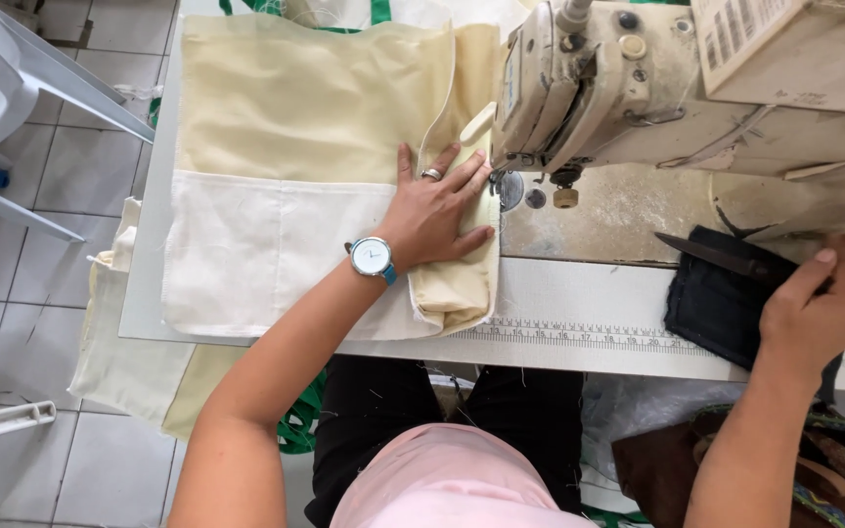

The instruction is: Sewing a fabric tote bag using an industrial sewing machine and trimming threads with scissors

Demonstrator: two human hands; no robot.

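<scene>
A pale yellow fabric piece with a white lower panel lies on the sewing table. My left hand rests flat on its folded right edge, fingers spread, just left of the needle area of the cream sewing machine. A watch is on that wrist and a ring is on one finger. My right hand is curled over the handles of dark scissors, which lie on a folded dark cloth at the right, blades pointing left.
A measuring strip runs along the table's front edge. More pale fabric hangs off the table's left side over a tiled floor. A white plastic chair stands at the far left. A brown bag sits low right.
</scene>
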